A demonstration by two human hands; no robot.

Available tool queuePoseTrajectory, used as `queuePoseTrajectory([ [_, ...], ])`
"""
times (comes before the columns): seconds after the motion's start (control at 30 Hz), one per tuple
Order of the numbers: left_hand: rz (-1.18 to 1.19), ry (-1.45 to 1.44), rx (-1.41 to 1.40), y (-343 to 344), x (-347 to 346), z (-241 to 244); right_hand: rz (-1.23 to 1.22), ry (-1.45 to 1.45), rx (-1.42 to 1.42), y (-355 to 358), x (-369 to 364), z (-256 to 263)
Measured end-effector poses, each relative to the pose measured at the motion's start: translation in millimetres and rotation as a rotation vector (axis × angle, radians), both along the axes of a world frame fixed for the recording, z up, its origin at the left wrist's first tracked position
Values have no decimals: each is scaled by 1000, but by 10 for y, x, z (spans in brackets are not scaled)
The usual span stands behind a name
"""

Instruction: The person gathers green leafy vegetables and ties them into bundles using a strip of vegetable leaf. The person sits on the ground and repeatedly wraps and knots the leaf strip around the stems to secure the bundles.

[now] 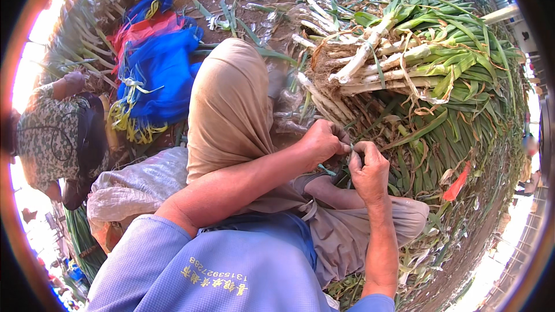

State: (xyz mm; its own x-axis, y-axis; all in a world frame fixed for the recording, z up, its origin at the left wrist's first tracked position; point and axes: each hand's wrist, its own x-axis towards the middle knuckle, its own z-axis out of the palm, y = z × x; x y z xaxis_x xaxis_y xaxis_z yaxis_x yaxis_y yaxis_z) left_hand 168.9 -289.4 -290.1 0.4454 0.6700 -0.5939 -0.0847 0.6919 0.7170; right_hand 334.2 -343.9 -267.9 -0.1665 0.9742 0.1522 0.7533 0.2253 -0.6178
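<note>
My left hand (325,142) and my right hand (369,169) meet at the fingertips in front of my bent knees. Both pinch a thin strand (352,146) between thumb and forefinger; most of it is hidden by the fingers. A short teal strip (326,169) shows just below my left hand. Beyond my hands lies a large heap of green onions or leeks (459,130), with green leaves to the right and white stems to the left. On top rests a bundle (386,67) with its roots at the left, bound by a narrow green band (378,67).
Blue mesh bags (160,73) with yellow ties lie beyond my left knee, with red mesh (145,30) on them. A whitish woven sack (138,177) is at my left. Another person (56,138) in camouflage clothing bends at far left. A red scrap (456,185) lies at right.
</note>
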Motion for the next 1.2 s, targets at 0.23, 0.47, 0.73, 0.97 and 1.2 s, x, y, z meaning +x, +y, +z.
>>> queuePoseTrajectory([
  [0.23, 45, -17, -21, 5, -9, 27, -32, 40, -11, 15, -43, 47],
  [0.47, 42, 17, -6, 31, -3, 3, -89, 20, -12, 52, -92, 22],
  [0.73, 111, 32, -3, 19, 11, 65, -120, 91, -84, 67, -60, -3],
  [0.97, 87, -5, -5, -4, 0, 9, -113, 67, -31, 39, -70, -6],
  [1.2, 121, -16, -27, 12, 5, 72, -101, -8, 93, 47, -118, 19],
])
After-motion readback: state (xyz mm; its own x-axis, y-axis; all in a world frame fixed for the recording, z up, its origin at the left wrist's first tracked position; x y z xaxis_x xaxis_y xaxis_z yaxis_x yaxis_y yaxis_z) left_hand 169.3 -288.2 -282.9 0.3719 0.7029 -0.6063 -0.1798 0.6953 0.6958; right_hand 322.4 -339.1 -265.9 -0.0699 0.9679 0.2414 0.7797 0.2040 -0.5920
